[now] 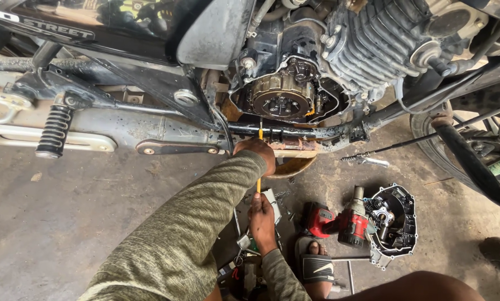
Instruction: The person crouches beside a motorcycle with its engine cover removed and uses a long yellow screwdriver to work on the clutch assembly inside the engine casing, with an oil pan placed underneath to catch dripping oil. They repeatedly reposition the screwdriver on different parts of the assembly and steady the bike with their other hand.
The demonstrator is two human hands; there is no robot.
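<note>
Yellow screwdriver [259,161] gripped by both hands: left [257,151], right [261,214] | stained concrete floor [82,200] | red impact wrench [350,220], clutch cover [395,220] beside; motorcycle clutch [283,97] exposed

**Metal, plastic and cloth as we see them**

We see dull, oily metal on the exposed clutch [283,96], matt ribbed metal on the cylinder fins [372,44], glossy red plastic on the impact wrench [351,223], coarse olive knit on the sleeve [188,234], and rough stained concrete floor [66,223].

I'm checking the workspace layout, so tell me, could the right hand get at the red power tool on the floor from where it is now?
Probably yes. The right hand holds a yellow-handled tool low by the floor, and the red power tool lies just beside it with only small loose parts between. The hand would have to free itself first.
</note>
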